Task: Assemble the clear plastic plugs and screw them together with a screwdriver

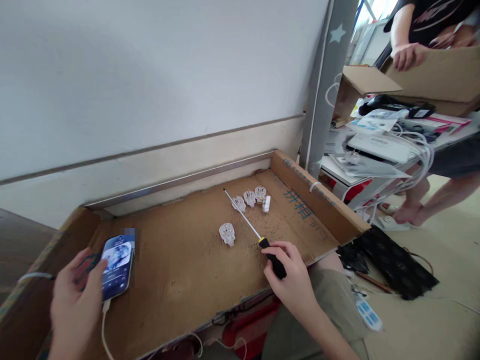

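On the left, my left hand (77,300) is at the left edge of a lit phone (117,265), its thumb over the screen's side and its fingers curled around a dark patterned patch beside it. A white cable (105,325) runs from the phone's lower end. My right hand (287,272) is closed around the black handle of a screwdriver (249,225), whose thin shaft points up and left. The shaft passes in front of a clear plug (237,203). Nearer me lies another clear plug (227,234), apart from the shaft.
A shallow cardboard tray (180,280) with raised sides holds the plugs, including a white-bodied piece (266,204). A grey post (326,90) stands behind. At right, a person's hand (408,55) rests on a cardboard box (442,75) above a cluttered table. A power strip (368,312) lies on the floor.
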Action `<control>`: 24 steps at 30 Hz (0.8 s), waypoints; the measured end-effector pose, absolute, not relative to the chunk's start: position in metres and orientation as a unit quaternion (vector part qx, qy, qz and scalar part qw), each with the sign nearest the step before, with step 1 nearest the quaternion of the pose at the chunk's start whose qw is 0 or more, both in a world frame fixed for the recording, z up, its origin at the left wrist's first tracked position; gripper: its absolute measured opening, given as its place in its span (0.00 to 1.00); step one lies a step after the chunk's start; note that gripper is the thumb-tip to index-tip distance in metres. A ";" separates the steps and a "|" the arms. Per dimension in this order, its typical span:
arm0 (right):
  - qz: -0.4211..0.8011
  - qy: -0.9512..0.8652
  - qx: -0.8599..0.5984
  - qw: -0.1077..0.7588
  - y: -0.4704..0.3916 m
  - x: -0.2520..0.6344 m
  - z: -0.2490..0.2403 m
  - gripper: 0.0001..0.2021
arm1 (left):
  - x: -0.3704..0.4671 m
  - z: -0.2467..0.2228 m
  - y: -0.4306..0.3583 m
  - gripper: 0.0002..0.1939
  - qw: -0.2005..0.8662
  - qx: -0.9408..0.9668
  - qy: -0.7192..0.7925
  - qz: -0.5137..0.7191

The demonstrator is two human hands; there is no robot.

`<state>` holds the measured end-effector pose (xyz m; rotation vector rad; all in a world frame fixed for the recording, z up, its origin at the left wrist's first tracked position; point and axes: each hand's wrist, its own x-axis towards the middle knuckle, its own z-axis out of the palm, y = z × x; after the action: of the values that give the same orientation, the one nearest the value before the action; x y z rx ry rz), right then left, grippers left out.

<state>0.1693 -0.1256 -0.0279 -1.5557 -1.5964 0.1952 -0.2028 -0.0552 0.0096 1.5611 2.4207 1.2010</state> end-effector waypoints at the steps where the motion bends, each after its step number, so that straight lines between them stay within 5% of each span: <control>1: 0.079 -0.642 -0.627 0.435 -0.125 0.169 -0.028 0.12 | -0.179 0.018 -0.052 0.25 0.043 0.510 0.751 0.417; 7: 0.081 -0.645 -0.643 0.406 -0.126 0.169 -0.025 0.19 | -0.054 0.021 -0.014 0.16 0.155 0.833 0.468 0.252; 11: 0.082 -0.662 -0.643 0.377 -0.130 0.174 -0.023 0.29 | -0.034 0.001 -0.007 0.14 0.214 0.818 0.463 0.267; 15: 0.091 -0.687 -0.616 0.376 -0.133 0.181 -0.020 0.25 | -0.034 -0.006 -0.016 0.17 0.170 0.807 0.468 0.318; 24: 0.029 -0.615 -0.563 0.551 -0.126 0.198 0.041 0.19 | -0.029 -0.010 -0.019 0.15 0.164 0.811 0.461 0.320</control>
<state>0.1979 -0.1259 0.0412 -1.3317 -1.4551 0.0696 -0.0292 -0.0188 -0.0104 2.3125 1.3152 0.9129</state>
